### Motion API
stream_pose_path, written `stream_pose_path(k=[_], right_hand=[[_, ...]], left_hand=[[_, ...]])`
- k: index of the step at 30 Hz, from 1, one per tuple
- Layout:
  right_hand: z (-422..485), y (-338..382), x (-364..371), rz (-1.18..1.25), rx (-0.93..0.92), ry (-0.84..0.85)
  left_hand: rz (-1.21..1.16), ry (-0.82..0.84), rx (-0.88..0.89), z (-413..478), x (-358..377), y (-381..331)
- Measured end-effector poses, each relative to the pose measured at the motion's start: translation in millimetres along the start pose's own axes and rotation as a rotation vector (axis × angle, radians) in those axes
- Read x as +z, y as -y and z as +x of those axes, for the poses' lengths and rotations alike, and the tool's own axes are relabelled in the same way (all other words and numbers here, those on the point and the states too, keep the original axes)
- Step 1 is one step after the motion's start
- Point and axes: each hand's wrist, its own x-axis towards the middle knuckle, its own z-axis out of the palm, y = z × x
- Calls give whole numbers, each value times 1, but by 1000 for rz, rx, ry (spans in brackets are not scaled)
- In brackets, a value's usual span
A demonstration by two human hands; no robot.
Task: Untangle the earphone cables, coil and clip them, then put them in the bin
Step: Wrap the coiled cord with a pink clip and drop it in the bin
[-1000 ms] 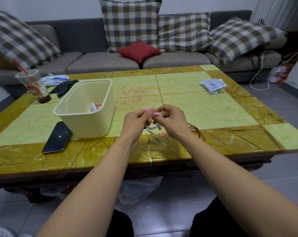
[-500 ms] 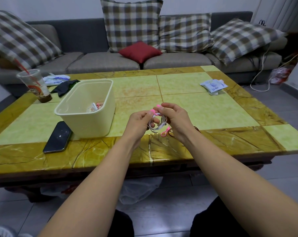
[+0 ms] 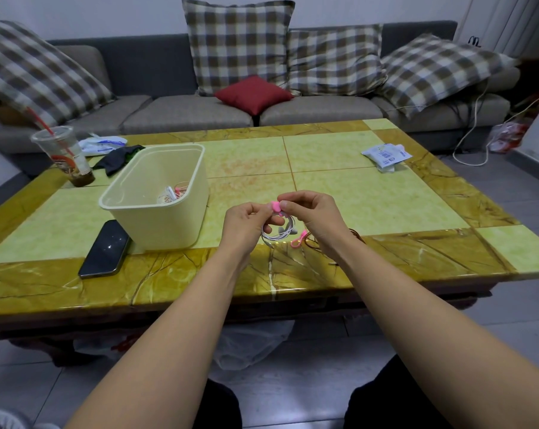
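Over the near part of the green-and-amber marble tabletop (image 3: 354, 193), just right of the cream rectangular plastic bin (image 3: 166, 224), the left hand (image 3: 243, 224) and right hand (image 3: 317, 218) met. The left fingers (image 3: 262, 213) gripped the coiled white earphone cable (image 3: 277, 236), held above the surface, while the right fingers pinched the small pink clip (image 3: 275, 206) at its top.

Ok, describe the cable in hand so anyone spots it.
On the yellow table, look right of the cream bin. The white coiled cable hangs between the left hand and right hand under a pink clip; the brown cable nearby lies loose.
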Motion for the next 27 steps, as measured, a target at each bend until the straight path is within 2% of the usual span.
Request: stream_pose_path(k=[4, 9, 22, 27], right_hand=[[0, -1, 0, -63, -8, 8], [4, -2, 0, -17, -19, -155], [1, 6, -3, 40, 7, 21], [3, 6, -8, 75, 135, 162]], left_hand=[[-13, -6, -21, -1, 0, -1], [-49, 64, 8, -3, 3, -3], [-7, 47, 83, -3, 2, 0], [3, 85, 55, -4, 0, 0]])
